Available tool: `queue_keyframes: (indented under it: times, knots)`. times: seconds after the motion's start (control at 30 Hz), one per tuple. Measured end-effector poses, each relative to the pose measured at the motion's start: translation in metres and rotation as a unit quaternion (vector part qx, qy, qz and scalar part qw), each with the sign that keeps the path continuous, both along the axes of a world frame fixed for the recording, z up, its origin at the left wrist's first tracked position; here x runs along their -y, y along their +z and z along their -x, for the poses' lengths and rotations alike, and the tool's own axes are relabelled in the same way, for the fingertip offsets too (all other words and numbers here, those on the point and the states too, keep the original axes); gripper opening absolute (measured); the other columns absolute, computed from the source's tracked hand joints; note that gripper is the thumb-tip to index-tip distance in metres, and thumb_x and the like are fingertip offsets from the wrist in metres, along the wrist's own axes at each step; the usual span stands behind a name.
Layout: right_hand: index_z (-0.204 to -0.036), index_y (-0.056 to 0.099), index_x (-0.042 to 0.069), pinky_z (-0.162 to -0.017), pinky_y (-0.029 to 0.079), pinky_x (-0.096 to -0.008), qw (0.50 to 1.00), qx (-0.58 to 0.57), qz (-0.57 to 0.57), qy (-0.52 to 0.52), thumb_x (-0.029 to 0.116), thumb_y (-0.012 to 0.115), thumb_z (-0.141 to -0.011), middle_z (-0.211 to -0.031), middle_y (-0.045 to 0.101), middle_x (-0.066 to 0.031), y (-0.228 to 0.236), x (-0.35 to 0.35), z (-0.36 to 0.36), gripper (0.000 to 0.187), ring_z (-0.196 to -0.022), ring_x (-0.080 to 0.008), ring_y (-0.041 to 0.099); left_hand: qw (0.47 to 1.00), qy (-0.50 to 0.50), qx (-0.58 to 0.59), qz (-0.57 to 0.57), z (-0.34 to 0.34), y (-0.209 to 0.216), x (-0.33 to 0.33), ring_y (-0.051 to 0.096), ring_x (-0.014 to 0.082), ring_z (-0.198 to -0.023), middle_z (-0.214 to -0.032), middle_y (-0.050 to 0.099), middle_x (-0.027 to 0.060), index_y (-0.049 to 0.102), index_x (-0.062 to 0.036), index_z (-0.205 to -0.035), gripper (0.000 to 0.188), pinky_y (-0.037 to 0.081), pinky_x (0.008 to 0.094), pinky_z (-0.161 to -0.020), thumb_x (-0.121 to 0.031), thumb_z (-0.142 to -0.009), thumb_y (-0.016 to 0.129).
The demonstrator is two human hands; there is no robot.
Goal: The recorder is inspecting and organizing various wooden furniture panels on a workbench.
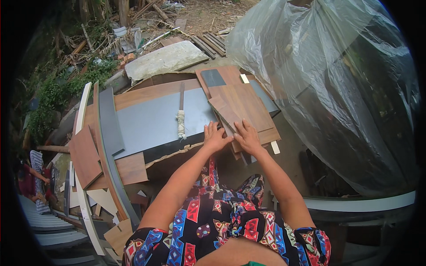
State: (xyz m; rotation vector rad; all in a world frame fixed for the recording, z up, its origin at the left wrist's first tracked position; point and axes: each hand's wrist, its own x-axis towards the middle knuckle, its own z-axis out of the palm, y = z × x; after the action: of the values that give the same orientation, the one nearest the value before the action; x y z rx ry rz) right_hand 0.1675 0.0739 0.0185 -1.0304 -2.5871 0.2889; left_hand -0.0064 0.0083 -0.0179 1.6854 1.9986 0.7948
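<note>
A narrow wood-grain board [223, 111] lies at an angle on a stack of brown boards [244, 99]. At its near end, my right hand [247, 139] has its fingers over the right edge and its thumb at the end, closed on it. Close by on the left, my left hand [216, 138] is open, fingers spread by the edge of a grey panel [151, 117], its thumb close to my right thumb. Across that panel lies a rusty bar or blade with a cloth-wrapped handle [181, 124], which neither hand touches. The undersides of the boards are hidden.
Long edging strips [103, 128] and a brown offcut [85, 156] lie to the left. Clear plastic sheeting [306, 57] hangs at the right. A pale slab [166, 59] rests behind the boards. Another person [33, 179] is at the far left.
</note>
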Motion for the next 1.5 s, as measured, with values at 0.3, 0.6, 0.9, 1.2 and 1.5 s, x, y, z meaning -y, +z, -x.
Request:
queue_keyframes:
  times: [0.3,0.6,0.9,1.2,1.5]
  knots:
    - [-0.131,0.05,0.02,-0.102,0.027,-0.0517,0.996,-0.029,-0.056,-0.07,0.03,0.055,-0.085,-0.137,0.038,-0.0216,-0.013,0.036,-0.019,0.047,-0.126,-0.0359,0.037,0.999,-0.025,-0.019,0.022,0.001,0.005,-0.002,0.014,0.0403,-0.138,-0.143,0.029,0.0243,0.063,-0.0009,-0.101,0.072,0.004,0.0516,-0.111,-0.068,-0.078,0.051]
    - [-0.129,0.052,0.017,-0.098,0.033,-0.0462,0.993,-0.035,-0.089,-0.069,0.026,0.056,-0.084,-0.134,0.041,-0.0212,-0.011,0.041,-0.015,0.046,-0.12,-0.0346,0.042,1.0,-0.026,-0.006,-0.01,0.002,-0.006,-0.001,0.012,0.0416,-0.138,-0.142,0.029,0.0259,0.063,-0.0013,-0.095,0.067,0.001,0.0514,-0.111,-0.065,-0.08,0.051]
    - [-0.131,0.05,0.017,-0.102,0.03,-0.0471,0.996,-0.034,-0.058,-0.054,0.028,0.054,-0.088,-0.135,0.04,-0.0219,-0.003,0.037,-0.015,0.044,-0.122,-0.036,0.04,1.0,-0.028,-0.011,-0.002,0.002,0.005,-0.001,0.014,0.042,-0.138,-0.141,0.029,0.028,0.062,0.0011,-0.1,0.069,0.004,0.0528,-0.111,-0.064,-0.08,0.051]
    - [-0.131,0.05,0.018,-0.101,0.032,-0.0471,0.999,-0.023,-0.025,-0.043,0.026,0.054,-0.087,-0.136,0.039,-0.0214,-0.001,-0.026,0.041,0.045,-0.122,-0.0362,0.041,1.0,-0.019,-0.009,-0.003,0.002,0.009,0.005,0.012,0.0411,-0.138,-0.142,0.028,0.0279,0.061,0.0004,-0.1,0.063,0.003,0.0523,-0.112,-0.059,-0.081,0.054]
    - [-0.129,0.051,0.018,-0.101,0.034,-0.0468,0.997,-0.04,-0.041,-0.046,0.025,0.057,-0.085,-0.134,0.041,-0.0224,-0.005,-0.056,0.069,0.046,-0.119,-0.0379,0.043,0.999,-0.026,0.001,0.019,-0.001,0.015,0.005,0.011,0.0418,-0.139,-0.142,0.029,0.0263,0.06,0.0027,-0.105,0.066,0.003,0.0531,-0.112,-0.059,-0.082,0.053]
